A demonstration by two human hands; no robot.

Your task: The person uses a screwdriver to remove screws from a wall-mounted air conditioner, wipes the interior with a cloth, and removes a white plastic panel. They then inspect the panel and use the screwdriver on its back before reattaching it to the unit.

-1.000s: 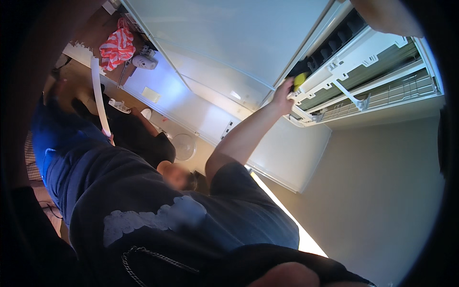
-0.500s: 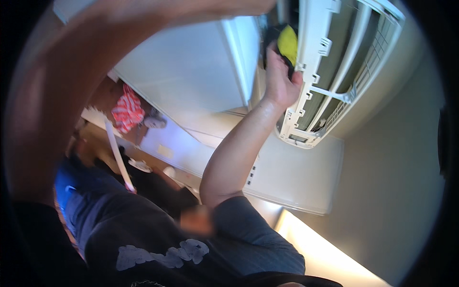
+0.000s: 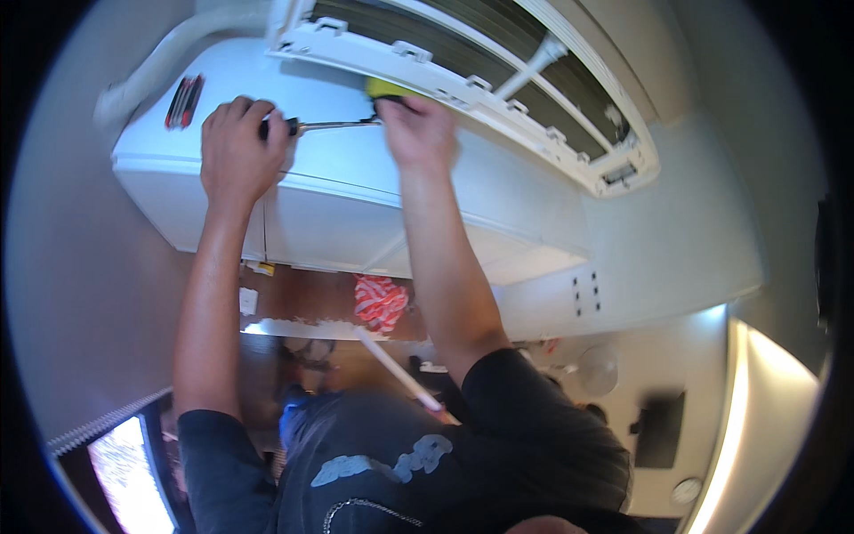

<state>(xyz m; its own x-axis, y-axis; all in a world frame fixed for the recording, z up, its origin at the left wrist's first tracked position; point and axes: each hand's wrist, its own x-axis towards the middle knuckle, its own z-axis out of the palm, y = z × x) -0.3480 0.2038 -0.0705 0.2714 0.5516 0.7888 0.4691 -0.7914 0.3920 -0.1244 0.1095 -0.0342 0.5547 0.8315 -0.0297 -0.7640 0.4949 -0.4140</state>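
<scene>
My left hand (image 3: 238, 149) is closed round the black handle of a screwdriver (image 3: 334, 125) above the white cabinet top. Its metal shaft points right, and its tip end reaches my right hand (image 3: 420, 132). That hand, blurred by motion, is closed on a yellow and black object (image 3: 384, 87) whose kind I cannot make out. Just beyond it runs the lower edge of a white air conditioner frame (image 3: 418, 67), its front off and its clips and dark inside showing. I cannot tell whether the yellow object touches the frame.
A red and black folding tool set (image 3: 185, 101) lies on the cabinet top (image 3: 338, 165) left of my left hand. A white pipe (image 3: 160, 62) bends down at the far left. Far below are a red and white striped cloth (image 3: 381, 301) and a long pale bar (image 3: 400, 369).
The view has swung, so the air conditioner lies further up and left. My left hand, out of sight before, now shows with the screwdriver. The yellow and black object stays in my right hand.
</scene>
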